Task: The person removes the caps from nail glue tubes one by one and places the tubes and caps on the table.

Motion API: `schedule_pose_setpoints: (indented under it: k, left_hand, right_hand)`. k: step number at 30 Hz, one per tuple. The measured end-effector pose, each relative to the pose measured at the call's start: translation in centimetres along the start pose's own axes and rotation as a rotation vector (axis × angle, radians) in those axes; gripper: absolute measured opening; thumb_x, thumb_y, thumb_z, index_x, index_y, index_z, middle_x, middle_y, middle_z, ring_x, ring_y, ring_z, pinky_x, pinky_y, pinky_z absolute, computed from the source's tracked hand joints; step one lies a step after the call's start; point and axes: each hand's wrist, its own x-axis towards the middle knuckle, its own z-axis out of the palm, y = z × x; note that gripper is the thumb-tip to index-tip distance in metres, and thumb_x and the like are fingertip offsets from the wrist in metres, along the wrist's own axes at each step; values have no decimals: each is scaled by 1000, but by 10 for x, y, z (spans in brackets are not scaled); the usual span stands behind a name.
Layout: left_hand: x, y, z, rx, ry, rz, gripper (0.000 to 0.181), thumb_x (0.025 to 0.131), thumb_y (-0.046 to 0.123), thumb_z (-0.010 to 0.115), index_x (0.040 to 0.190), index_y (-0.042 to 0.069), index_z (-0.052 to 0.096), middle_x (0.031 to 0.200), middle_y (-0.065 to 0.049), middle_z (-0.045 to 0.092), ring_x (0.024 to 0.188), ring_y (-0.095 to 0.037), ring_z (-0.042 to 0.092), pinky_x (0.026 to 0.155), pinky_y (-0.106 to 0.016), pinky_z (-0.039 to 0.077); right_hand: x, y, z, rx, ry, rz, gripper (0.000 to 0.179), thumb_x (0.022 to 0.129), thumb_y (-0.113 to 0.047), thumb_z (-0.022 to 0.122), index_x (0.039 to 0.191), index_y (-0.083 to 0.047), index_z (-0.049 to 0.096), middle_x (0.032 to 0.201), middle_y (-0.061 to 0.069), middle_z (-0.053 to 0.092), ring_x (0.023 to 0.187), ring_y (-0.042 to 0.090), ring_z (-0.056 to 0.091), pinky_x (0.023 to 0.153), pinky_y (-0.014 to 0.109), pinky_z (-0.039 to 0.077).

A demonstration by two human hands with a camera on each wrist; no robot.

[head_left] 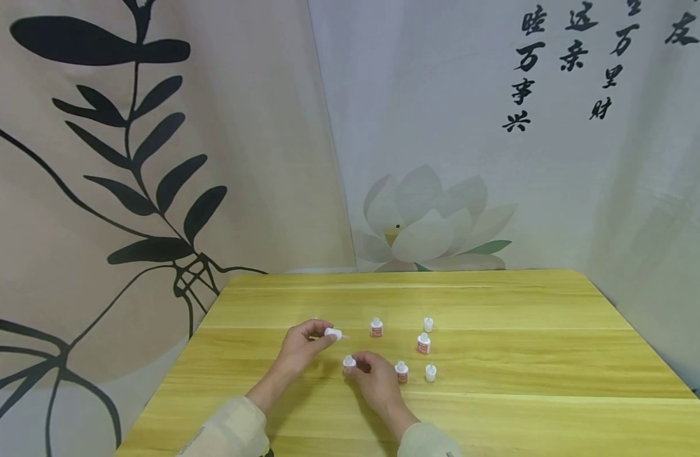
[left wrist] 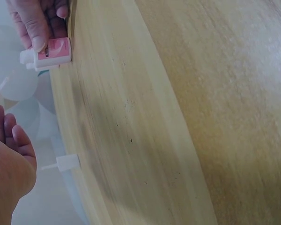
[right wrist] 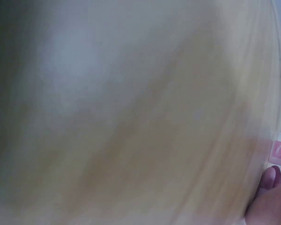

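Between thumb and fingers, my left hand pinches a white cap whose thin stem points right. Just below and to the right in the head view, my right hand grips a small white bottle with a pink label. The bottle's neck is uncapped, and its label shows best in the left wrist view. Cap and bottle are a short way apart. In the right wrist view, only part of the bottle and the right hand appear at the edge.
Similar bottles stand on the wooden table: one behind, one to the right, one beside the right hand. White caps stand at the far right, near right and past the left hand.
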Motion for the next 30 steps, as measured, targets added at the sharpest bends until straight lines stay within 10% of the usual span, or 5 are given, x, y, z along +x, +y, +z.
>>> schedule_pose_setpoints:
  k: [30]
  left_hand:
    - [1,-2,2,8,26,-1,28,90,19,74,115,7,71,95,-3,66,90,-21,62,81,-48,53]
  right_hand:
    - [-1,-1,0,18,-2,4,19,87,-16,75,103,-6,71,99,4,69,93,21,62,85,44,51]
